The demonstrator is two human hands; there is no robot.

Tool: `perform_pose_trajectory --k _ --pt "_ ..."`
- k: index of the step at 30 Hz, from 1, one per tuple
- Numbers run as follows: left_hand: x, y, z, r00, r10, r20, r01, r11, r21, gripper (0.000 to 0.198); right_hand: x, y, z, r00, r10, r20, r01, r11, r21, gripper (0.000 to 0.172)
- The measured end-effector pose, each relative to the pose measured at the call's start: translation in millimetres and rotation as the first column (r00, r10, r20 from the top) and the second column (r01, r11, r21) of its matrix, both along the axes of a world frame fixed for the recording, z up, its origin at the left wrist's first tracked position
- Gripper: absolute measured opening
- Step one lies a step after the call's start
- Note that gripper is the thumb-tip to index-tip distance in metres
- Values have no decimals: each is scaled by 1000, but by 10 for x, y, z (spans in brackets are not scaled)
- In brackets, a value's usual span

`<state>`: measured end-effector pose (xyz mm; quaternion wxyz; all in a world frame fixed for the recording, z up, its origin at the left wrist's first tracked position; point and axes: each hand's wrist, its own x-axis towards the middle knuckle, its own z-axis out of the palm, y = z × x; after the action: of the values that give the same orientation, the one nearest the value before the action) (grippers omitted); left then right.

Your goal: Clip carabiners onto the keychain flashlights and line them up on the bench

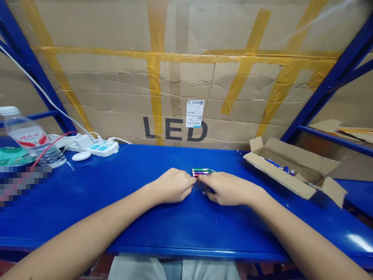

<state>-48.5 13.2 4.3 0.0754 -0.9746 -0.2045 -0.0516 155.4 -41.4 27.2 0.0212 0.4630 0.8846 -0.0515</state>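
Note:
Several small shiny metal tubes [200, 171], green, purple and red, lie side by side on the blue table [163, 237] between my hands. My left hand [175, 186] is closed, knuckles up, with its fingertips at the left end of the tubes. Whatever it may hold is hidden beneath the fingers. My right hand [229, 188] reaches in from the other side, index finger on the red tube. Under its curled fingers a dark piece with a silver ring [206, 191] shows in part; the palm covers the rest.
An open cardboard box [282, 181] with several blue tubes inside stands at the right. On the left are a power strip [101, 147] with cables, a white oval object [81, 156] and a tilted water bottle [35, 140]. A large taped carton [122, 89] walls off the back.

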Motion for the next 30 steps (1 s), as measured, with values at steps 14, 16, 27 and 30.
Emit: perform_pose_trajectory --k 14,16,27,30 --pt "277 -285 -142 996 7 92 -1 998 -70 32 850 150 -51 946 -311 -89 308 950 -46 12" --pt "329 -299 -180 994 -23 106 33 995 -93 31 862 177 -120 936 -350 -29 348 936 -58 10" --pt "481 -270 -334 988 -103 116 100 995 25 23 918 -15 117 862 -478 -168 502 852 150 22" --pt "445 -274 -291 988 -107 107 109 994 -15 22 1329 -116 193 729 -627 -276 685 663 302 30"
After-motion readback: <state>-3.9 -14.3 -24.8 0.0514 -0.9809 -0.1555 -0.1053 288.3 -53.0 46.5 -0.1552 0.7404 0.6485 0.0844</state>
